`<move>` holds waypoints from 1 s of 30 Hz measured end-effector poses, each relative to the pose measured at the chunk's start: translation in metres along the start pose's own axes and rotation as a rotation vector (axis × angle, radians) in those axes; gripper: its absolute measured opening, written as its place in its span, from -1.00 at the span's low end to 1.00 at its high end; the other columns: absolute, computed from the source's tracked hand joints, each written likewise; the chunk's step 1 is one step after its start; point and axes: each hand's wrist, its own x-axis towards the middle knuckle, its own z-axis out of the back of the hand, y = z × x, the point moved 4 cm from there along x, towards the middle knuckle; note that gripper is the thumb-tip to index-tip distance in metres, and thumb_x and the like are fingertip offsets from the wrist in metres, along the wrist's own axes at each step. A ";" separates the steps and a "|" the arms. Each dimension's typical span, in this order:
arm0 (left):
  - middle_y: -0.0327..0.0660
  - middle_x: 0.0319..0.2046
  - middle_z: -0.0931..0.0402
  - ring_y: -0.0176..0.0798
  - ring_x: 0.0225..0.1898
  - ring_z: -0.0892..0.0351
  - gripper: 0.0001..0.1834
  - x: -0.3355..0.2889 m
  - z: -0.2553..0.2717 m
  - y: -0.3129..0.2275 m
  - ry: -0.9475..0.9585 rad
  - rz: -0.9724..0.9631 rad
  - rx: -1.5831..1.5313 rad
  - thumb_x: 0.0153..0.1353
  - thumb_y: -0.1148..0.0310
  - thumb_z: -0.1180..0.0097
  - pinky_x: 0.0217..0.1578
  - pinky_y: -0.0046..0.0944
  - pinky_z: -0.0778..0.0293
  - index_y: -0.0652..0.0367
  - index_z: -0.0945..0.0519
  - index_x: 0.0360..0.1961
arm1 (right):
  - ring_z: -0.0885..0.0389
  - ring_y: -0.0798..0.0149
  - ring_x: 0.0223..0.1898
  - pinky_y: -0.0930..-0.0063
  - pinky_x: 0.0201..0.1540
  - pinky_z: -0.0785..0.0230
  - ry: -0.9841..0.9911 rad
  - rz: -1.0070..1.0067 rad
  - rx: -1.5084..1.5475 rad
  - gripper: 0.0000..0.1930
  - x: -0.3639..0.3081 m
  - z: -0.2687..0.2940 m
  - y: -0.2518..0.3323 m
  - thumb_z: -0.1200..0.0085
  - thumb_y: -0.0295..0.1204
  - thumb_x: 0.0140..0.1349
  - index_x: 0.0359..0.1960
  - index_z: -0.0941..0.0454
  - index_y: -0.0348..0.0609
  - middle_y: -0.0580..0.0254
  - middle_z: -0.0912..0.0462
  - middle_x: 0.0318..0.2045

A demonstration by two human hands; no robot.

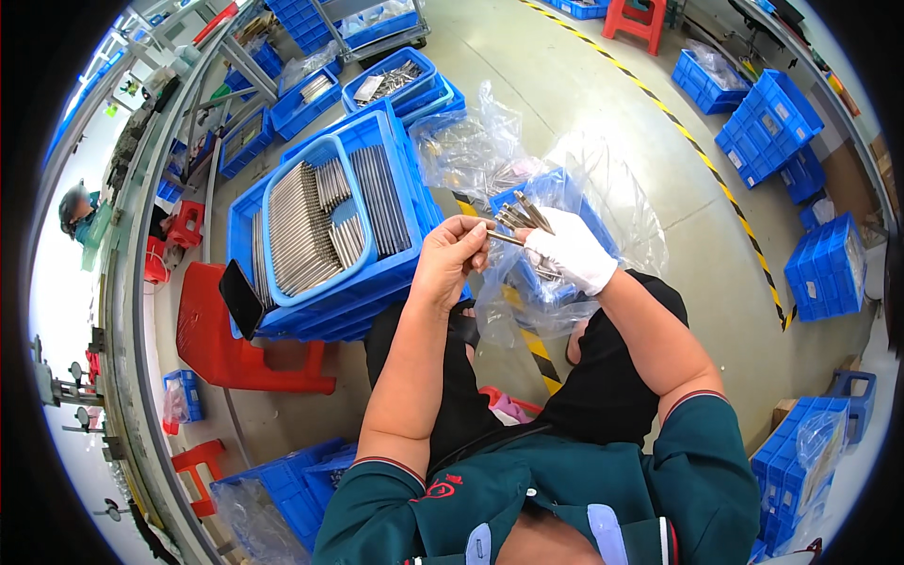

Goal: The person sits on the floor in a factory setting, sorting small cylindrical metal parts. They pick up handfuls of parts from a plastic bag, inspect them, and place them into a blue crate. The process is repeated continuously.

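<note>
My bare left hand pinches the end of a thin metal rod between thumb and finger. The rod's other end reaches my right hand, which wears a white glove. Fanned out of that gloved hand is a bunch of short metal rods, gripped near its fingers. Below both hands stands a blue bin lined with clear plastic, with more metal pieces partly hidden inside. To the left, a light-blue tray holds neat rows of similar silver rods, resting on stacked blue crates beside a row of darker rods.
A black phone-like slab leans at the tray's near left corner. Red stools stand by the workbench on the left. Blue crates line the right side, beyond yellow-black floor tape. Another person is at far left.
</note>
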 end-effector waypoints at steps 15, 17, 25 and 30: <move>-0.24 -0.58 -0.49 -0.44 -0.64 -0.41 -0.77 -0.007 0.002 0.003 -0.080 0.091 0.134 0.23 0.32 -0.13 -0.58 -0.42 -0.38 0.32 -0.57 -0.26 | -0.46 0.27 -0.48 0.38 -0.37 -0.31 -0.181 0.152 -0.392 -0.71 -0.001 0.000 0.006 -0.08 -0.24 0.17 -0.32 -0.52 -0.28 0.11 -0.50 -0.55; -0.24 -0.56 -0.49 -0.44 -0.60 -0.42 -0.76 -0.008 -0.005 -0.002 -0.046 0.054 0.060 0.23 0.31 -0.12 -0.54 -0.41 -0.39 0.32 -0.57 -0.27 | -0.45 0.30 -0.48 0.39 -0.37 -0.30 -0.174 0.122 -0.358 -0.70 0.000 0.002 0.005 -0.08 -0.23 0.17 -0.32 -0.52 -0.28 0.13 -0.50 -0.55; -0.22 -0.52 -0.51 -0.39 -0.58 -0.37 -0.84 -0.002 -0.002 0.017 0.136 0.101 -0.356 0.26 0.39 -0.06 -0.49 -0.37 -0.31 0.24 -0.55 -0.20 | -0.40 0.37 -0.48 0.42 -0.38 -0.28 -0.156 0.105 -0.278 -0.72 -0.001 0.000 0.007 -0.09 -0.24 0.17 -0.32 -0.51 -0.26 0.20 -0.48 -0.56; -0.20 -0.52 -0.51 -0.37 -0.60 -0.34 -0.85 -0.004 -0.014 0.024 0.289 0.120 -0.593 0.28 0.39 -0.02 -0.47 -0.35 -0.25 0.21 -0.54 -0.20 | -0.41 0.37 -0.46 0.42 -0.37 -0.29 -0.146 0.141 -0.294 -0.73 -0.005 -0.003 0.009 -0.08 -0.25 0.18 -0.32 -0.51 -0.25 0.18 -0.49 -0.55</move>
